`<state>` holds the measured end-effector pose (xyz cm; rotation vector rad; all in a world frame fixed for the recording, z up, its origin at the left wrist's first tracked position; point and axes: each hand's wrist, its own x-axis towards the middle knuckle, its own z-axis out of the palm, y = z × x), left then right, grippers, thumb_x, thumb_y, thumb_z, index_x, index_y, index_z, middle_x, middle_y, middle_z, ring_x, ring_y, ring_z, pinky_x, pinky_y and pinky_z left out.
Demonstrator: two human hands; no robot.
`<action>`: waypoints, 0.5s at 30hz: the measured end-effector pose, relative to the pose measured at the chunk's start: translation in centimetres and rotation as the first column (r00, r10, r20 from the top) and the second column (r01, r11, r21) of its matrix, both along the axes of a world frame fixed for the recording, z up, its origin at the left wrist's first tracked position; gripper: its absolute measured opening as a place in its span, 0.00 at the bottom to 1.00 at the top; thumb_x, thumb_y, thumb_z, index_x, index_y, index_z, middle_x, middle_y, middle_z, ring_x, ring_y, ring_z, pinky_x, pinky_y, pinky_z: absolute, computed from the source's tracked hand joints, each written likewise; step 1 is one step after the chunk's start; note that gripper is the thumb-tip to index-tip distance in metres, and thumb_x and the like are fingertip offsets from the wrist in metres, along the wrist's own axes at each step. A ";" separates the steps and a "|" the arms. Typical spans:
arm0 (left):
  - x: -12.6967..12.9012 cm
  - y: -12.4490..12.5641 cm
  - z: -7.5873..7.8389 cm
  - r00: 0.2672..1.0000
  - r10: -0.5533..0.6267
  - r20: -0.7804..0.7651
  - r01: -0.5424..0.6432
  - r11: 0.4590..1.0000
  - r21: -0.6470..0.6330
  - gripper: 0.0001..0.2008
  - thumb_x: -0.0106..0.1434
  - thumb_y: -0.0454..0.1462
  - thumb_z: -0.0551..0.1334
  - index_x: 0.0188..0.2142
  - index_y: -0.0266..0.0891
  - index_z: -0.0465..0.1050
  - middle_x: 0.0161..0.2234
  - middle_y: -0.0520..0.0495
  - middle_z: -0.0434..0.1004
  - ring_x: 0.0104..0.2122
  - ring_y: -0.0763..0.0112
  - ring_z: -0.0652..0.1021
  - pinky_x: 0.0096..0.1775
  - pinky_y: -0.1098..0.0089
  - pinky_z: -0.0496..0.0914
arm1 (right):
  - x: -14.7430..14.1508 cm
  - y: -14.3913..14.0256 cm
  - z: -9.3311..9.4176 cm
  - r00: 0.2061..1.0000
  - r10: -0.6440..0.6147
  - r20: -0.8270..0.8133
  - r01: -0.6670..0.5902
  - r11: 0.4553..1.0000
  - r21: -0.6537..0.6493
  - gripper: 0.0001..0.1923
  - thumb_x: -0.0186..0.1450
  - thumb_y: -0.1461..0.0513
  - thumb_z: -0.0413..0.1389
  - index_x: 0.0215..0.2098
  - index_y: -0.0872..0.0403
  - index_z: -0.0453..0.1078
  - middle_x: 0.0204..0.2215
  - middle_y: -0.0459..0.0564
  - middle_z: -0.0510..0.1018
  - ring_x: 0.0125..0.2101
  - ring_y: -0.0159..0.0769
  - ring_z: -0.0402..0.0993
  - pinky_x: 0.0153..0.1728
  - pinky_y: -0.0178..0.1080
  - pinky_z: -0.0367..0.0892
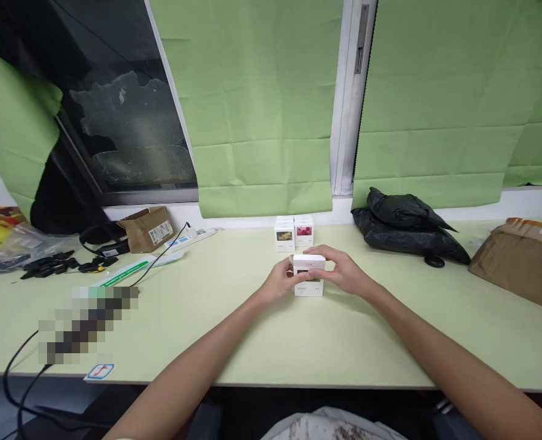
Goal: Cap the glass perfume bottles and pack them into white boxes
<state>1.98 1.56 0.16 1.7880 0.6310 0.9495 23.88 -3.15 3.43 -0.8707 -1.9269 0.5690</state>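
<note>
A small white box [309, 288] with a dark picture on its front stands upright on the table in front of me. Around its left side, my left hand [280, 278] is closed, thumb across the front. My right hand [344, 272] grips it from the right, with its thumb over the picture and fingers behind the top. Just beyond stand similar white boxes in two rows: the left front box [285, 241] carries a yellowish picture, the right front box [304, 234] a red one. The fingers behind the held box are partly hidden.
A black plastic bag [403, 229] and a brown carton [522, 263] lie on the right. An open cardboard box [148, 231], a power strip [197, 238], black cables and plastic bags occupy the left. The table's front edge [325, 385] runs below my forearms.
</note>
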 end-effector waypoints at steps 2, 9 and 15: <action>0.0 0.0 0.1 1.000 -0.003 -0.001 0.003 1.000 0.001 0.25 0.63 0.49 0.72 0.54 0.38 0.75 0.52 0.41 0.82 0.51 0.55 0.80 0.49 0.62 0.74 | -0.2 0.0 0.2 1.000 0.017 -0.012 -0.018 1.000 -0.022 0.20 0.66 0.52 0.65 0.55 0.44 0.76 0.54 0.51 0.80 0.54 0.48 0.76 0.56 0.50 0.72; 0.0 0.1 -0.1 1.000 0.009 -0.022 -0.010 1.000 -0.004 0.26 0.62 0.51 0.71 0.53 0.38 0.75 0.52 0.41 0.81 0.51 0.54 0.80 0.49 0.61 0.74 | -0.2 0.4 0.0 0.998 0.062 -0.030 -0.063 0.997 -0.042 0.15 0.66 0.50 0.66 0.46 0.48 0.80 0.50 0.52 0.78 0.52 0.45 0.76 0.50 0.44 0.73; -0.2 -0.7 0.0 0.997 0.065 -0.051 -0.063 0.997 0.047 0.25 0.62 0.51 0.71 0.52 0.38 0.73 0.48 0.41 0.81 0.47 0.57 0.80 0.47 0.61 0.74 | -0.2 0.3 -0.8 1.000 0.001 -0.004 -0.001 1.000 0.025 0.12 0.68 0.52 0.64 0.46 0.48 0.78 0.46 0.51 0.77 0.46 0.43 0.76 0.47 0.45 0.73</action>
